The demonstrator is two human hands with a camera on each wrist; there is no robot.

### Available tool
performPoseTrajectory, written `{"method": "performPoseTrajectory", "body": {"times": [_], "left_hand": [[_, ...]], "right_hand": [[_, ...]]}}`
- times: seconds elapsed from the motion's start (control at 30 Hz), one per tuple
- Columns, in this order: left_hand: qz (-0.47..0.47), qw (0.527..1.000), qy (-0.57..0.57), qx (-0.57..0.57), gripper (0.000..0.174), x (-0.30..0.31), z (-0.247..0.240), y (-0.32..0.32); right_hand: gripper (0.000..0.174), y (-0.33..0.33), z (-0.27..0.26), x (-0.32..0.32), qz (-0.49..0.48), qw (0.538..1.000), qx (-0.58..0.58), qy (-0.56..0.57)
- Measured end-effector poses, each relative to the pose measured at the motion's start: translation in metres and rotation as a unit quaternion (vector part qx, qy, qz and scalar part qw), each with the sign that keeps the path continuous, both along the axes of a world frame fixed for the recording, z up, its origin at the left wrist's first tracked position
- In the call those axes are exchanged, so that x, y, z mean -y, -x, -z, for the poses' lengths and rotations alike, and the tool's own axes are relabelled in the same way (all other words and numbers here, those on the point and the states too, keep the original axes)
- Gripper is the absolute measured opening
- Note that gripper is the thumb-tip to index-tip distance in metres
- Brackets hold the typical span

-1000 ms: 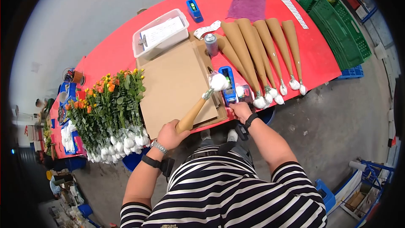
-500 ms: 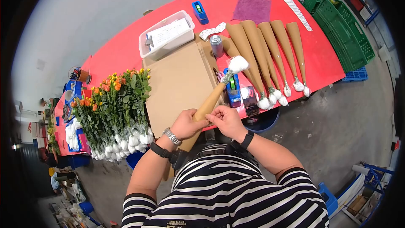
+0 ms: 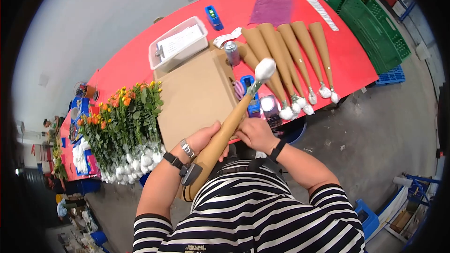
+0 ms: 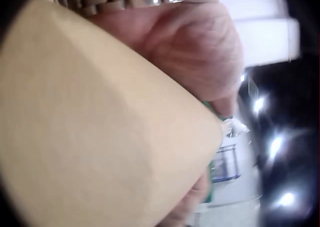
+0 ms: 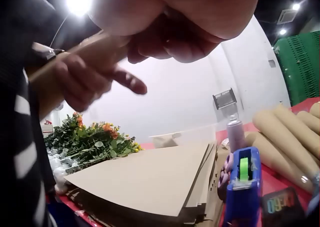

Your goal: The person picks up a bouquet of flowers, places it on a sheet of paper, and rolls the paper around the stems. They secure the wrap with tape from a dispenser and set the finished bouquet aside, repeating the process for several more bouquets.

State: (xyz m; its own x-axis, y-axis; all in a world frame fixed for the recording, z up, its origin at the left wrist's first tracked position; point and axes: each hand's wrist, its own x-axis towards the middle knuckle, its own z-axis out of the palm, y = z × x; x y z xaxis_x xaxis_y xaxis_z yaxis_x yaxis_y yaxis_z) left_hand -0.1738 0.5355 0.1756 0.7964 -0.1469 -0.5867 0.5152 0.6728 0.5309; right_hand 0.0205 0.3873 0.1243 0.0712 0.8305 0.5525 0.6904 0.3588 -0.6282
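A brown paper-wrapped bouquet (image 3: 224,133) slants across my front, its narrow end topped by a white-wrapped stem ball (image 3: 265,69). My left hand (image 3: 205,137) grips it along the middle, and the wide end lies over that forearm. In the left wrist view the paper cone (image 4: 110,122) covers most of the picture. From the other side my right hand (image 3: 258,135) holds the paper's edge with curled fingers; its fingertips are partly hidden. Beyond it stands a blue tape dispenser (image 3: 253,107) with a green roll (image 5: 244,168), beside a phone (image 3: 270,105).
Flat brown paper sheets (image 3: 194,98) lie stacked on the red table (image 3: 349,61). Orange and yellow flower bunches (image 3: 136,117) lie at left, several wrapped cones (image 3: 300,51) at right. Behind are a spray can (image 3: 231,53), a white bin (image 3: 180,49) and green crates (image 3: 370,28).
My right hand has left the tape dispenser and come over to the wrapped bouquet. The bouquet has swung closer to my body, its wide end now over the left forearm.
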Motion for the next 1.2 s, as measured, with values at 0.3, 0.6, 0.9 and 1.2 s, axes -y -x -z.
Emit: {"method": "performPoseTrajectory", "body": {"times": [0.3,0.6,0.9,1.2], "left_hand": [[0.392,0.512,-0.763,-0.035,0.053,0.057,-0.031,-0.067],[0.026,0.525,-0.848,0.069,0.045,0.064,-0.020,-0.040],[0.025,0.720,-0.616,-0.319,0.056,0.059,0.087,0.189],[-0.251,0.564,-0.643,-0.453,0.031,0.021,0.124,0.288]], "right_hand": [[0.057,-0.029,-0.005,0.082,0.125,0.976,0.143,0.103],[0.041,-0.164,0.096,0.112,0.431,0.844,-0.051,0.315],[0.048,-0.318,0.149,0.028,0.413,0.860,0.011,0.300],[0.024,-0.147,0.155,0.094,0.345,0.920,-0.095,0.160]]}}
